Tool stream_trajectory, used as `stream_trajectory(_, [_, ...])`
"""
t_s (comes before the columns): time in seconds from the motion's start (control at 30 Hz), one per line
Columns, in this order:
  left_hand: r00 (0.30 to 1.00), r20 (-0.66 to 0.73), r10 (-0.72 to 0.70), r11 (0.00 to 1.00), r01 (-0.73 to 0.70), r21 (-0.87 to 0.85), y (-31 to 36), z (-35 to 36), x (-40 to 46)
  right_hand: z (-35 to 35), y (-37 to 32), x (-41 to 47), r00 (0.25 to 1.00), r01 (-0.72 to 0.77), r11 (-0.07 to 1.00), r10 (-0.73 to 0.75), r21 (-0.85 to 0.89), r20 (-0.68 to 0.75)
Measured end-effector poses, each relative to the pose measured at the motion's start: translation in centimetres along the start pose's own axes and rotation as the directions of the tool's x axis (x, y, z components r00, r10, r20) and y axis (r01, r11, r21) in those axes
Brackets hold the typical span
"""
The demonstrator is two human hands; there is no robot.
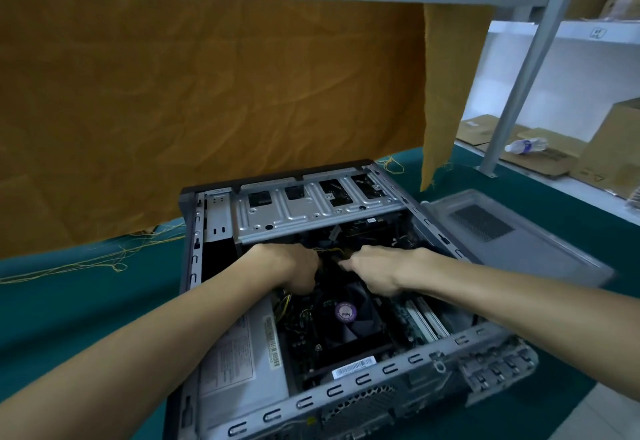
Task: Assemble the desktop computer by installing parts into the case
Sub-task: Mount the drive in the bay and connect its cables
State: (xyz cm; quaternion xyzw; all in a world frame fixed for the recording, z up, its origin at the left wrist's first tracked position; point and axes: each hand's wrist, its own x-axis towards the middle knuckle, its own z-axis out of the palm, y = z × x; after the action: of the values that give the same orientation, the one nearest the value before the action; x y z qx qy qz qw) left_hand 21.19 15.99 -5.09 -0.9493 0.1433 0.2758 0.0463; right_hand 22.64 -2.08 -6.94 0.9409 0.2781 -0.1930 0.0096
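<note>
Green cloth supports the open case (349, 384). Left hand (291, 266) and right hand (377, 271) pinch limp, pliable yellow-black cables (332, 252); grasp connectors, never wires.

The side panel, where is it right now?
In the head view the side panel lies flat on the green table, off the case, just beyond its right wall and past the right hand.

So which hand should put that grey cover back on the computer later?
Probably the right hand: the side panel lies on the green table just right of the case, on that arm's side. The left hand would have to cross over.
</note>
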Motion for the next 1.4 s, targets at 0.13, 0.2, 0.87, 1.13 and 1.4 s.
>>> stream_trajectory(0.13, [1.0, -0.004, 0.007, 1.0, -0.007, 0.012, 0.1, 0.0, 0.3, -0.7, -0.2, -0.1, 1.0, -0.009, 1.0, 0.009, -0.02, 0.023])
stream_trajectory(0.2, [1.0, 0.002, 0.006, 1.0, -0.006, 0.01, 0.0, 0.0, 0.4, -1.1, -0.5, 0.2, 0.999, -0.027, 0.999, 0.028, -0.034, 0.041])
stream_trajectory(0.87, [0.592, -0.806, 0.024, 0.94, -0.287, -0.183, 2.0, -2.5, -1.4, -5.4, 5.4, -6.2, 0.73, 0.048, 0.974, 0.116, 0.22, -0.673])
stream_trajectory(1.13, [0.626, -0.779, 0.03, 0.959, -0.238, -0.154, 5.1, -3.7, 2.7, -7.6, 7.7, -4.3, 0.902, -0.002, 1.0, -0.01, -0.028, -0.432])
stream_trajectory(1.4, [0.528, -0.848, -0.046, 0.908, -0.332, -0.256, 6.2, -2.9, 3.5, -7.8, 7.8, -3.7, 0.891, 0.032, 0.998, -0.056, -0.061, -0.45])
